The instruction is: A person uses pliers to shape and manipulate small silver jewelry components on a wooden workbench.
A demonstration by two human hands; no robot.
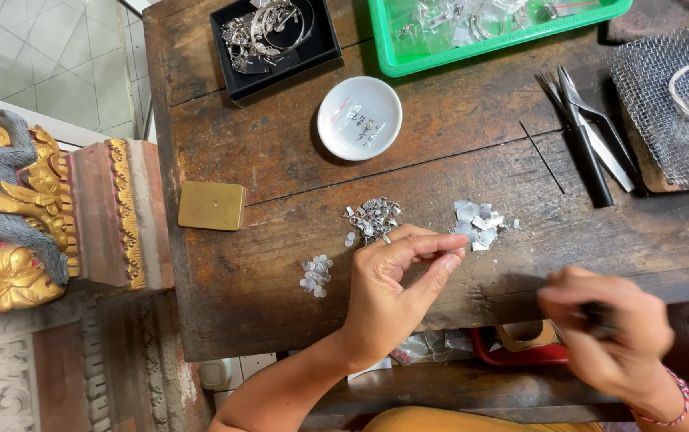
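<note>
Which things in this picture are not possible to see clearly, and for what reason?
All in the head view:
- Right hand: motion blur; the dark tool in it cannot be identified.
- Left hand: the piece pinched at its fingertips is too small to tell.
- White dish: contents too tiny.
- Green tray: cut off by the top edge.
- Wire mesh: cut off at the right edge.

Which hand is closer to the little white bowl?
The left hand. It sits just below the white bowl, past a pile of small silver pieces. The right hand is far off toward the table's lower right edge.
</note>
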